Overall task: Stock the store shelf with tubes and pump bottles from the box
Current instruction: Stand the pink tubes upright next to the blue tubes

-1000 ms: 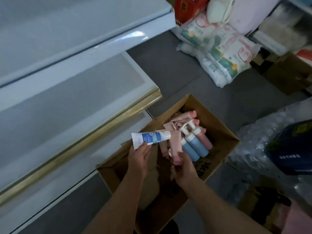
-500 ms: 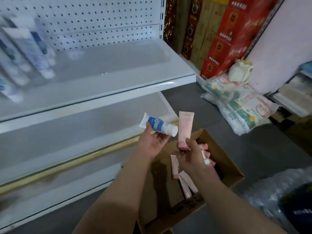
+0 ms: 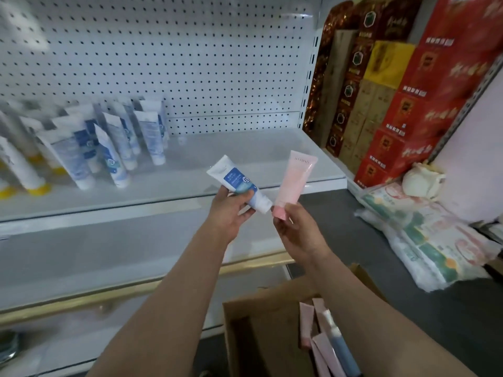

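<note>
Both hands are raised in front of the shelf [image 3: 272,159], each holding one tube.

Left hand [image 3: 231,210]: fingers curled round the lower body of the white-and-blue tube [image 3: 238,183], thumb on the near side. The tube lies tilted, crimped end up and to the left, cap down and to the right.

Right hand [image 3: 296,229]: pinches the pink tube [image 3: 295,178] at its cap end, between thumb and fingertips. The tube stands nearly upright, crimp on top, leaning slightly right. The two caps sit just beside each other; I cannot tell if they touch.

Handling, judged from the look of them: both are soft-walled plastic tubes, light, with a stiff cap and a flat crimped end. The body should give under a squeeze, so a hard grip mid-body is poor practice (a loose cap could weep product). Best hold is at the cap shoulder or low on the body, as now. The surface looks glossy and probably slick, and a one-point pinch at the cap lets the tube swing.

Placement: the tubes already on the shelf [image 3: 147,137] stand cap-down at the left. The cap is a narrow base, so a stood tube will likely tip unless lowered straight and let go gently, or leaned against a neighbour.

More pink tubes [image 3: 307,325] remain in the box [image 3: 245,322] below, near the right forearm.
</note>
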The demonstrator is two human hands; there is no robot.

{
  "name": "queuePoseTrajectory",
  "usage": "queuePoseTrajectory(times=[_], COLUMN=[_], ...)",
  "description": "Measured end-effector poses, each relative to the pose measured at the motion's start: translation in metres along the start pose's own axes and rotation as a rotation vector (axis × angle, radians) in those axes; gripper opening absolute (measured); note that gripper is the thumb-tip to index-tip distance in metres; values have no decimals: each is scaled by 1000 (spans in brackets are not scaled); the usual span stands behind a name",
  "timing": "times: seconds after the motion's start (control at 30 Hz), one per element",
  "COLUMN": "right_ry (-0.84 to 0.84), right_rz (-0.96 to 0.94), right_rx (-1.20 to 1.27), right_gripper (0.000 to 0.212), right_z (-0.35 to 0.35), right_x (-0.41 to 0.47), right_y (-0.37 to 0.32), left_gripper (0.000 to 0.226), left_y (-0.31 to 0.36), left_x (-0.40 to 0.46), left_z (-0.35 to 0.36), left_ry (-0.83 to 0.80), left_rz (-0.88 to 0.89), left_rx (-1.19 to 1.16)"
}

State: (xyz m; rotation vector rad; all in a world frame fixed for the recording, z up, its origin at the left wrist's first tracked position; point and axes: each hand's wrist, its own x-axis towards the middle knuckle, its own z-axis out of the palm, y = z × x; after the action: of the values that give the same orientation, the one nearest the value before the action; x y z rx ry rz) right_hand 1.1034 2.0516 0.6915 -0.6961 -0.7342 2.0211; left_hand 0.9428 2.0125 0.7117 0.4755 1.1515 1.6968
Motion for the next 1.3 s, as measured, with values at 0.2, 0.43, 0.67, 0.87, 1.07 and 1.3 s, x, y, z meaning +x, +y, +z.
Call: queuePoseTrajectory(times=[0.2,0.43,0.67,0.87,1.07,1.3], right_ry=[-132,-137,-169,-199,-213,-200], right_rz=[-35,-57,-37,-13,-14,-15], right_rx=[-149,-180,-252,-298,-322,-301], right_gripper=[26,27,26,33,28,30], right_z=[40,79,112,121,125,121], right_x=[38,85,124,139,149,157], right_y=[-14,-8,11,27,30,31], left_gripper=[33,36,35,31,40,39], left_y=[45,83,102,113,109,104], left_x=[14,31,61,75,88,95], left_z=[-29,-69,-110,-124,-139,-143], left_ry=[167,354,589,692,707,708], left_rz=[140,284,404,455,447,429], left_rx=[176,260,361,403,432,475])
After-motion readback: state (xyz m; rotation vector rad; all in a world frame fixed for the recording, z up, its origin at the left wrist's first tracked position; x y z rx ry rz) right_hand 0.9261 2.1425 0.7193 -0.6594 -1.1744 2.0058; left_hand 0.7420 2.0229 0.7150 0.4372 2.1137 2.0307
